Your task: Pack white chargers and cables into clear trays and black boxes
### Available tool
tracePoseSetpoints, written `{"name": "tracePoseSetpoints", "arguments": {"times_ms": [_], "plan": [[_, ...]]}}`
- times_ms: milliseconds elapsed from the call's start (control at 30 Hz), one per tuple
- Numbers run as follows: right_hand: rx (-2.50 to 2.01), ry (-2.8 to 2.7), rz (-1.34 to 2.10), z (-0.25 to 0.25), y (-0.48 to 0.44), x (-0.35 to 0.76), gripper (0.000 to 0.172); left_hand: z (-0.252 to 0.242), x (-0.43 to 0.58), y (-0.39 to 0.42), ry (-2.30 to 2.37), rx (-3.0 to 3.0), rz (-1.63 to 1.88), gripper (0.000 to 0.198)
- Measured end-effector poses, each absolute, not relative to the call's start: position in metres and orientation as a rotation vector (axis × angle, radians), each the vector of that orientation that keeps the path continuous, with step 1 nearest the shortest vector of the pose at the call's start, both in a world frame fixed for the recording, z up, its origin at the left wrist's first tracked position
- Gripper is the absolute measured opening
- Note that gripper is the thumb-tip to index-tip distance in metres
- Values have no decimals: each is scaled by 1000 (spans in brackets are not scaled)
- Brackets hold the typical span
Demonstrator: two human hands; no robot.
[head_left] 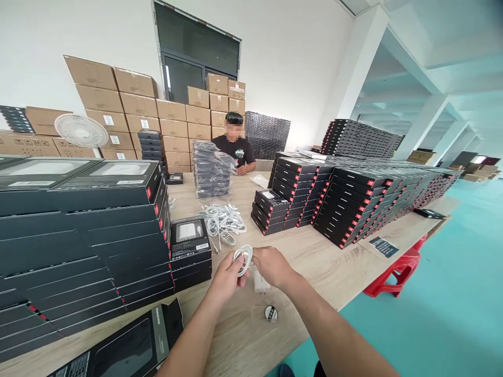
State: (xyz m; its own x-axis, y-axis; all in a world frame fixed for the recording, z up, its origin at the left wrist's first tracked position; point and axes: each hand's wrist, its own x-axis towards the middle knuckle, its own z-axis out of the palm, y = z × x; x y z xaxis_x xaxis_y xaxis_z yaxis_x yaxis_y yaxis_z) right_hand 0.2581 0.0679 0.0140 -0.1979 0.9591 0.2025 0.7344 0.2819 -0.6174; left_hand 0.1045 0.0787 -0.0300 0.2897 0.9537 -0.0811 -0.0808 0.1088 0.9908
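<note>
A white cable (pixel 247 251), wound into a small coil, is pinched between the thumb and fingers of my left hand (pixel 227 275). My right hand (pixel 273 266) is closed at the coil's right side, its fingertips on the cable; the exact grip is partly hidden. Just below the hands, a white plug-in charger (pixel 261 283) lies on the wooden table (pixel 239 335). Nearer to me is a small round item with a black-and-white label (pixel 271 313). A loose heap of white cables (pixel 223 222) spreads beyond my hands.
Stacked black boxes (pixel 78 235) stand at left, with more black boxes (pixel 349 204) along the right. An open black box (pixel 126 345) lies at lower left. Across the table a person (pixel 244 152) sits behind plastic-wrapped stacks (pixel 212 173). A red stool (pixel 396 272) is at right.
</note>
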Motion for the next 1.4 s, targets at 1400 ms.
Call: {"name": "tracePoseSetpoints", "arguments": {"times_ms": [1400], "plan": [[-875, -537, 1168, -3, 58, 298, 26, -23, 104, 53, 1335, 1851, 576, 26]]}}
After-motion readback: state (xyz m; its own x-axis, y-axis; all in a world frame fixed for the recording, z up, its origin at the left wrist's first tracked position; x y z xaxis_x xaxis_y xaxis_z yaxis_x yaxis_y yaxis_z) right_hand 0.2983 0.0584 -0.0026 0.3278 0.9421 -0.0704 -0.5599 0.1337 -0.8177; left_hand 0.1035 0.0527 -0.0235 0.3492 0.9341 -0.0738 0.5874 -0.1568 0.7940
